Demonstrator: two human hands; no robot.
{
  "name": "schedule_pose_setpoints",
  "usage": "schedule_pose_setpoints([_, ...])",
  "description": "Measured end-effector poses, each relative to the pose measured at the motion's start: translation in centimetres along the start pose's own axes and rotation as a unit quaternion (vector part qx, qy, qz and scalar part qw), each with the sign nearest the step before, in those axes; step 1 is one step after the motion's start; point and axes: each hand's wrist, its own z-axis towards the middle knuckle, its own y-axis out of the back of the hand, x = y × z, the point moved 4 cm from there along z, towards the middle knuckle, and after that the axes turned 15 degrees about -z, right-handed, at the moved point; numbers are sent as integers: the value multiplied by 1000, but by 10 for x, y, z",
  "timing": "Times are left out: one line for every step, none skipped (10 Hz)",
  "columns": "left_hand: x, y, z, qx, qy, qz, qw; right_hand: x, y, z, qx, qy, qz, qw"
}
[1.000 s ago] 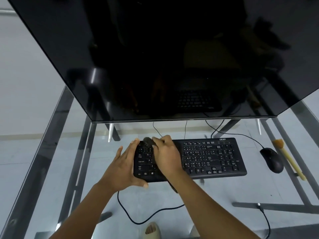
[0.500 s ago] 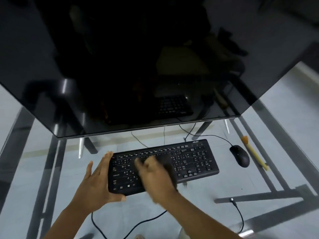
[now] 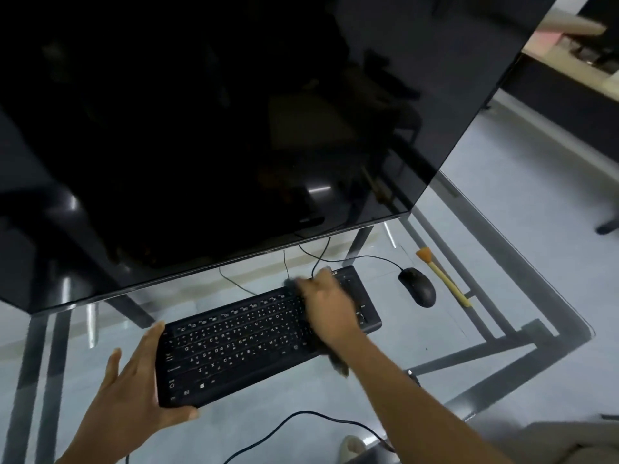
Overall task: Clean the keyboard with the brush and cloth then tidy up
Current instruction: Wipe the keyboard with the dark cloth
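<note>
- Pressing a dark cloth onto the right part of the black keyboard, my right hand lies palm down and blurred; its fingers look fairly flat over the cloth, which trails out under my wrist.
- My left hand braces the keyboard's left end, fingers straight along the edge, thumb hooked under the near corner.
- Key legends are white, but too smeared for me to read; I can make out no brand.
- Right of my right hand sits a black wired mouse, and just beyond it the brush, orange bristles, pale yellow handle, lying on the glass desk.
- A dark monitor looms beyond both hands.
</note>
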Motion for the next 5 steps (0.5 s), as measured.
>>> schedule_pose_setpoints([3, -1, 1, 14, 14, 17, 1000, -70, 2, 23, 6, -214, 49, 976])
schedule_pose_setpoints([1, -2, 4, 19, 23, 32, 999, -34, -5, 2, 4, -75, 63, 995])
schedule_pose_setpoints([-4, -1, 8, 23, 35, 42, 998, -39, 0, -15, 8, 33, 31, 999])
schedule_pose_setpoints([-6, -2, 7, 30, 42, 47, 998, -100, 1, -1, -16, -134, -5, 991])
schedule_pose_setpoints([-4, -1, 5, 32, 52, 65, 996, -105, -6, -5, 1, -164, 1, 987])
